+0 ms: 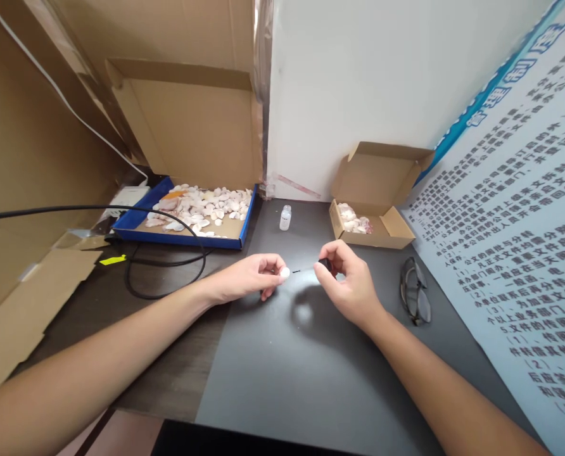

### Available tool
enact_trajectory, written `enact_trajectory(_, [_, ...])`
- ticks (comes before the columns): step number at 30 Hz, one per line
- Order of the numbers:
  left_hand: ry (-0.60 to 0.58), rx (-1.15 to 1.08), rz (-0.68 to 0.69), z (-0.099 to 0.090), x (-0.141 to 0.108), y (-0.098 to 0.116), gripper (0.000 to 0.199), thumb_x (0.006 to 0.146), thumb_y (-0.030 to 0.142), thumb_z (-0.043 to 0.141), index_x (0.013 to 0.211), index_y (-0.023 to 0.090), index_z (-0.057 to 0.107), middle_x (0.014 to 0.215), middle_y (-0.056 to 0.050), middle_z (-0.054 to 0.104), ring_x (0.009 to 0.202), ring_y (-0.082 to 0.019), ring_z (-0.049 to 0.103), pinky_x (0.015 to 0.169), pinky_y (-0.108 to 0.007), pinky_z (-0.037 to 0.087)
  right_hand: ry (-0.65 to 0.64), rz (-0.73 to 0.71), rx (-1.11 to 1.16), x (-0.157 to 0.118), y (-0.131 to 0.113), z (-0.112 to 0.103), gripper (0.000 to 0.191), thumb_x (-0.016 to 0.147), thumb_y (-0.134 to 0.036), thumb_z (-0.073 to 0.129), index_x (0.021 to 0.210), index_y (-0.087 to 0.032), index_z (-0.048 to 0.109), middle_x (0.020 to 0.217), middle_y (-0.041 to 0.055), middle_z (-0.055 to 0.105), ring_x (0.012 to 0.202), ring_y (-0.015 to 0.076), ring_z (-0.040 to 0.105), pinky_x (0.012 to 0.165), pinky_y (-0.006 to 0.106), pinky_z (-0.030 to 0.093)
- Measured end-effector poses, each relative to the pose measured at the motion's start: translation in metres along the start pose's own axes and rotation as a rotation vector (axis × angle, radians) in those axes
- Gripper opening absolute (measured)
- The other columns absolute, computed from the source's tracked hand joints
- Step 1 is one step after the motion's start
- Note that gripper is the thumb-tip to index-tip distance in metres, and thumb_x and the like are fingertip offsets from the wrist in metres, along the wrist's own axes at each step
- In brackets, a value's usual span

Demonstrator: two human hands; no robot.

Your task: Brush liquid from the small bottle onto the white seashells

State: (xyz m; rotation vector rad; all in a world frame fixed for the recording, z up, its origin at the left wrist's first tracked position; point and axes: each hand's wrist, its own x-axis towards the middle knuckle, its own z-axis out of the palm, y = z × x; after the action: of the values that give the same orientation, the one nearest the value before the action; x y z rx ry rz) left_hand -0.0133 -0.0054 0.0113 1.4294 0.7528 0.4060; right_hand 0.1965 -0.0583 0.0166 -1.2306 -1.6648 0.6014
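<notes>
Shell point(285, 273) (small, white) sits pinched in your left hand's point(249, 277) fingertips; your right hand point(346, 285) clamps a dark cap point(325, 263), its thin applicator tip near the shell.

**Pale shells, dark worktop**

The worktop point(282, 380) is matt dark grey. A blue-rimmed tray point(182, 239) carries white and cream shells point(201, 209). Both cardboard boxes point(372, 190) are plain brown. The glasses point(414, 292) are black-framed. The poster point(510, 240) shows black characters on pale blue-grey.

Matt dark table point(273, 373), brown cardboard box point(382, 190)
</notes>
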Motion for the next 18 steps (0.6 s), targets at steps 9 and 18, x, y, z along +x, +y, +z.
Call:
enact_trajectory(9, [0.001, -0.081, -0.004, -0.0010, 0.0011, -0.0022, 0.022, 0.078, 0.032, 0.069, 0.084, 0.017, 0.053, 0.063, 0.005, 0.051, 0.055, -0.008, 0.048, 0.053, -0.021, 0.041, -0.008, -0.025, -0.016, -0.0007, 0.0001, 0.0007, 0.012, 0.082, -0.020, 0.060, 0.085, -0.022, 0.048, 0.063, -0.0073, 0.043, 0.051, 0.0092, 0.042, 0.051, 0.023, 0.038])
enact_trajectory(18, [0.007, -0.285, -0.058, -0.0023, -0.0009, 0.0008, 0.016, 0.075, 0.021, 0.067, 0.084, 0.016, 0.056, 0.069, 0.002, 0.056, 0.054, -0.007, 0.050, 0.053, -0.020, 0.040, 0.018, -0.061, 0.025, -0.0032, 0.0000, 0.0021, 0.015, 0.083, -0.020, 0.061, 0.091, -0.023, 0.049, 0.064, -0.0076, 0.044, 0.051, 0.0095, 0.044, 0.051, 0.024, 0.038])
